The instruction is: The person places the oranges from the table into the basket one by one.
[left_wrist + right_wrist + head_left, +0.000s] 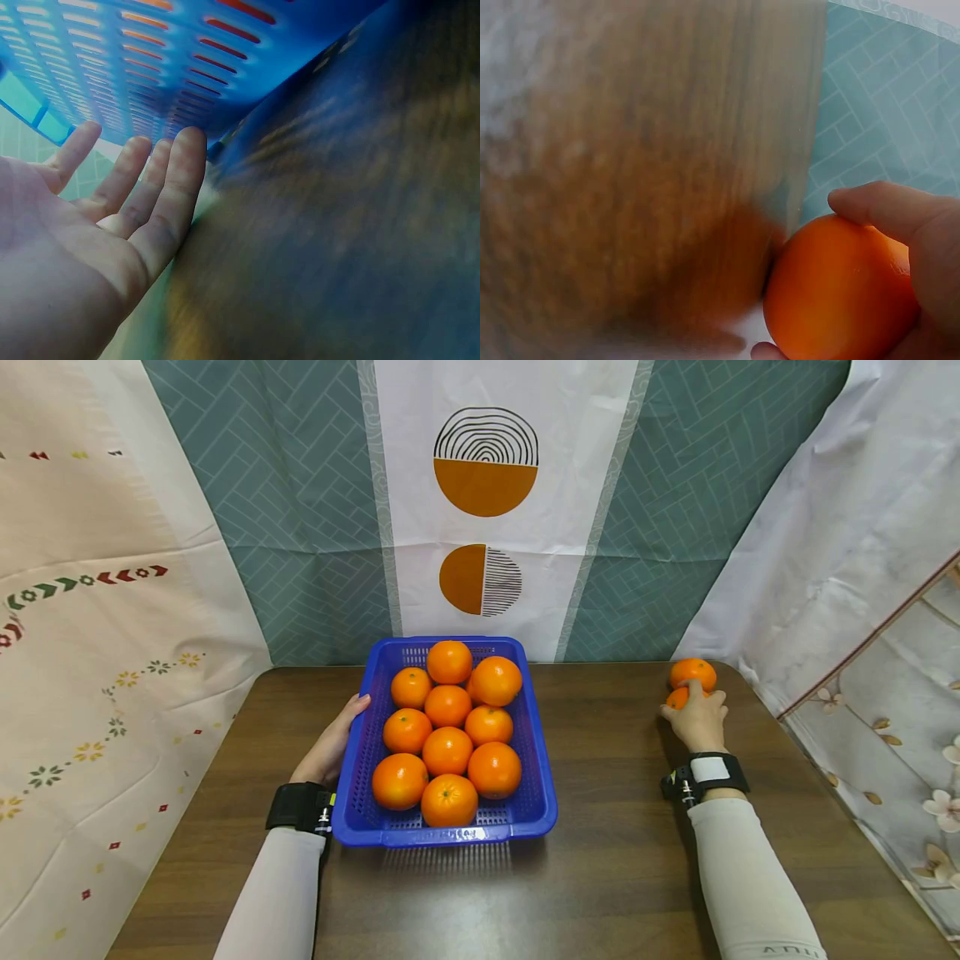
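A blue plastic basket point(457, 837) with slotted walls stands left of the table's middle, with several oranges point(447, 751) inside. At its left side is my left hand point(330, 750). In the left wrist view, that hand's fingers point(176, 184) are mostly straight, with their tips at the slotted wall. My right hand point(701, 724), near the table's far right corner, grips an orange point(840, 292) between thumb and fingers. The hand covers part of this orange in the head view. Directly behind it lies another orange point(693, 673).
The brown wooden table point(607, 793) carries the basket and the oranges. A teal and white patterned cloth point(307, 518) hangs at its back edge. Patterned light cloths point(135, 710) hang on both sides.
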The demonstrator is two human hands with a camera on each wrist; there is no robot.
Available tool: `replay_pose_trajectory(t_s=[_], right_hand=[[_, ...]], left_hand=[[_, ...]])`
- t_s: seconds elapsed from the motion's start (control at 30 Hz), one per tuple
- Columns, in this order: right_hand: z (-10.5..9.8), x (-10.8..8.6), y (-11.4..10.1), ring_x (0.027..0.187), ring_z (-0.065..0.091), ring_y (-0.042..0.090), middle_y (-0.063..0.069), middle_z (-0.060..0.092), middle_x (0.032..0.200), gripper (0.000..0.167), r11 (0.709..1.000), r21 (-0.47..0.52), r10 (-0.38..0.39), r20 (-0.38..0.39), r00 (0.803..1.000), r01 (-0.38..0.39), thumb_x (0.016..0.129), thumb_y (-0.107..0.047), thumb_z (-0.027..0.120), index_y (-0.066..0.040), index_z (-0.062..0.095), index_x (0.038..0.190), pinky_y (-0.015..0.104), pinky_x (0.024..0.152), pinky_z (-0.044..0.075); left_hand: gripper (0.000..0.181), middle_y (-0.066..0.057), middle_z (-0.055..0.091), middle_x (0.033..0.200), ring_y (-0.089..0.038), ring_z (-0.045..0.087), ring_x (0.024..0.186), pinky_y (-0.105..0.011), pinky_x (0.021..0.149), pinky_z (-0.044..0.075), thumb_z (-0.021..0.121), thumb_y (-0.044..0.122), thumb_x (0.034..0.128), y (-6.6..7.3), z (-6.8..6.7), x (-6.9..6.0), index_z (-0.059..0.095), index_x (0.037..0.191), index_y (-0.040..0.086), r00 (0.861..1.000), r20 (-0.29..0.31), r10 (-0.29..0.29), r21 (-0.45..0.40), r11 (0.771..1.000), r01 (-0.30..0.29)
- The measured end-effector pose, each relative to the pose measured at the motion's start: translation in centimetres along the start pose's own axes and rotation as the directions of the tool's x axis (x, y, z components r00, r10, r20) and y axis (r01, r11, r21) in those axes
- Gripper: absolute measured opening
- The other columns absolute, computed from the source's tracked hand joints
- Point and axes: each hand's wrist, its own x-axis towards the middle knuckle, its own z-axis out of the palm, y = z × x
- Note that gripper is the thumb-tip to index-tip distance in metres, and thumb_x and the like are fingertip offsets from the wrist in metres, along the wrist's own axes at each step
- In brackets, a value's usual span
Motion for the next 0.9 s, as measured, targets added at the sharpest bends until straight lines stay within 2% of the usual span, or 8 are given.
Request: replay_pose_trajectory(t_s=[0.3,0.57,0.73,0.9], right_hand=[[0.2,-0.1,-0.3,0.112,0.038,0.071,0.049,0.027,0.135,0.063,1.0,-0.006,0.0,0.002,1.0,0.0,0.093,-0.018,0.074,0.005,0.042,0.142,0.073,0.092,0.037],[0.3,0.1,-0.2,0.115,0.036,0.071,0.048,0.023,0.136,0.073,1.0,-0.004,-0.01,0.033,0.999,0.01,0.085,-0.009,0.081,0.005,0.038,0.142,0.076,0.094,0.038],[-0.1,0.1,0.3,0.116,0.035,0.071,0.048,0.022,0.137,0.075,0.999,0.035,0.006,0.048,0.999,-0.008,0.085,-0.011,0.08,0.005,0.037,0.144,0.073,0.095,0.036],[-0.8,-0.1,0.4,0.114,0.036,0.07,0.048,0.023,0.136,0.076,0.998,0.061,0.013,0.025,1.0,-0.015,0.085,-0.015,0.078,0.005,0.037,0.146,0.071,0.093,0.035]], left_hand=[[0.057,-0.01,0.047,0.135,-0.016,0.065,0.105,-0.037,0.087,0.06,0.029,0.051,0.1129,0.1,-0.2,-0.1,0.013,0.16,0.022,1.0,-0.01,0.005,0.021,1.0,-0.005],[0.056,-0.006,0.05,0.133,-0.015,0.067,0.104,-0.036,0.086,0.06,0.029,0.05,0.113,0.1,-0.4,-0.2,0.014,0.159,0.022,1.0,-0.009,0.011,0.007,1.0,-0.011],[0.056,-0.006,0.049,0.134,-0.016,0.065,0.106,-0.036,0.088,0.06,0.028,0.05,0.1131,0.0,-0.2,-0.1,0.014,0.16,0.022,1.0,-0.013,0.0,0.019,1.0,0.0],[0.057,-0.01,0.045,0.139,-0.018,0.063,0.11,-0.039,0.09,0.059,0.029,0.052,0.1127,-0.2,-0.1,0.0,0.014,0.16,0.023,1.0,-0.018,-0.012,0.018,1.0,0.013]])
